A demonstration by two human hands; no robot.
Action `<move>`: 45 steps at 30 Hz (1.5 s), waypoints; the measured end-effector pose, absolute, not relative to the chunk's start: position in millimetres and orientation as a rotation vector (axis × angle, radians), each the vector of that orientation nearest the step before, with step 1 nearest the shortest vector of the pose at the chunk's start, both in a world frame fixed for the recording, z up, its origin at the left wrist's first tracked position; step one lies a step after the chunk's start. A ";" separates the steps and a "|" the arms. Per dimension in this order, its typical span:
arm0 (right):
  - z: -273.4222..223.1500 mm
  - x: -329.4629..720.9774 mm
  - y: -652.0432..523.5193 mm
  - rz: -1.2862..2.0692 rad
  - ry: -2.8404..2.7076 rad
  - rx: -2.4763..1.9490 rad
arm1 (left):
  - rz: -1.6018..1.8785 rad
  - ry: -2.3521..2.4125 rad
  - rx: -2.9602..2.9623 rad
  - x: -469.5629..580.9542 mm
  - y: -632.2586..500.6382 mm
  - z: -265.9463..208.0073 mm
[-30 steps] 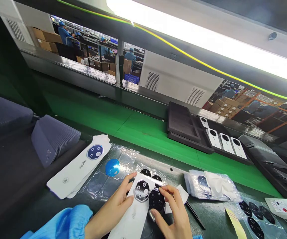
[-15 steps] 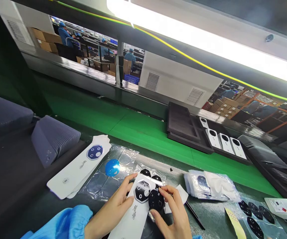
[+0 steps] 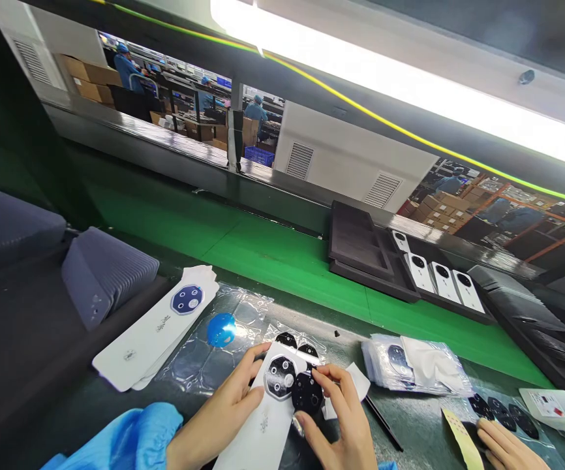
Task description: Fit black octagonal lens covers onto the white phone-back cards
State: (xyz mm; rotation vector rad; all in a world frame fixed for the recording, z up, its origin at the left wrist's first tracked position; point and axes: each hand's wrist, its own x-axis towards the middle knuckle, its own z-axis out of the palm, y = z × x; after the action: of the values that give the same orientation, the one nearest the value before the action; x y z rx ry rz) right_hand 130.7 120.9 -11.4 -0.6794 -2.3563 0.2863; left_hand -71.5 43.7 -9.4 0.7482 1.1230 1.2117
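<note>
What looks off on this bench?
A small black bit, too tiny to identify, lies alone on the bench beyond the right hand. Also, the white phone back panels stacked at left sit askew, edges misaligned.

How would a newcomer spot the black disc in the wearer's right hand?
Find the green strip; below it, the wearer's left hand holds a white panel. The black disc is at the panel's right edge. Unlike the black discs lying beyond the panel, it is held in the right hand.
</note>
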 end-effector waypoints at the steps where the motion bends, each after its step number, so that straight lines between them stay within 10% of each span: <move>1: -11.7 130.7 120.9 0.287 -2.357 -0.682 | 1.208 1.122 0.749 -71.3 43.7 -9.3; 45: -20.0 140.3 128.2 0.322 -2.289 -0.702 | 1.244 1.120 0.685 -76.8 47.5 9.5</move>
State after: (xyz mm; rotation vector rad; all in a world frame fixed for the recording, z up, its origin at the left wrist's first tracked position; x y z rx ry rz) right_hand 140.3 128.2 -20.0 -0.7016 -2.2895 0.3224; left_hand -76.8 47.5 9.5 0.6847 1.1201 1.2440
